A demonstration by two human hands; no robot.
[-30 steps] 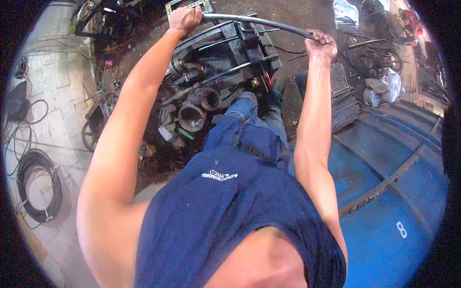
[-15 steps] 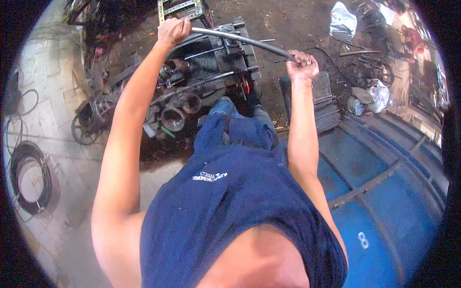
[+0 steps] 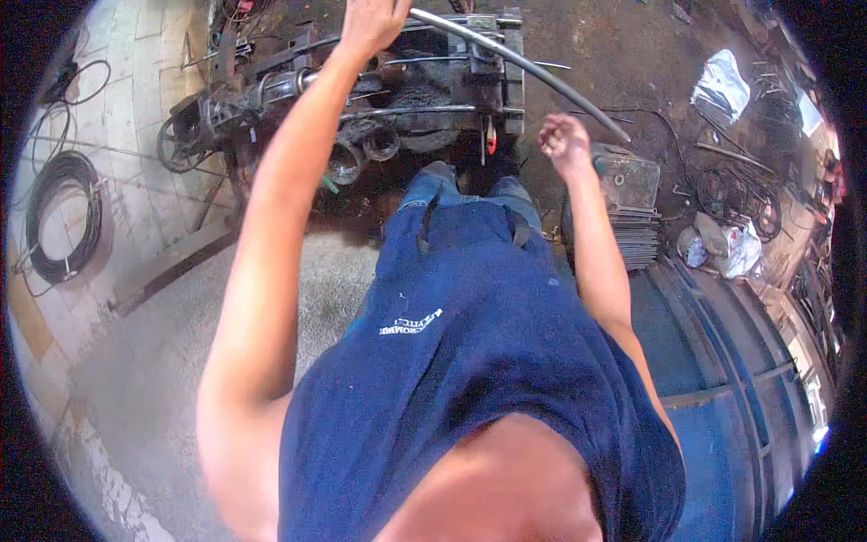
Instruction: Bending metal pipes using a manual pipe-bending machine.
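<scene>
My left hand [image 3: 375, 23] is wrapped round the near-left end of a long grey metal bar [image 3: 533, 68], partly cut off by the picture's top edge. The bar slants down to the right, and its far end hangs free. My right hand [image 3: 565, 144] is beside that free end, apart from it, with fingers loosely curled and nothing visible in them. Beneath the bar stands a dark, greasy machine [image 3: 411, 113] with several shiny rods across it and round, open metal ends at its near side.
A stack of flat metal plates [image 3: 625, 226] stands beside my right forearm. Blue ribbed metal panels [image 3: 722, 415] fill the lower right. A black coiled hose [image 3: 63, 217] lies on the left floor. White sacks [image 3: 721, 86] and tangled cable [image 3: 741, 199] lie at right.
My right hand has let go of the bar and dropped slightly below it. My left hand has moved up and right with the bar, whose right end now points lower. The view has shifted.
</scene>
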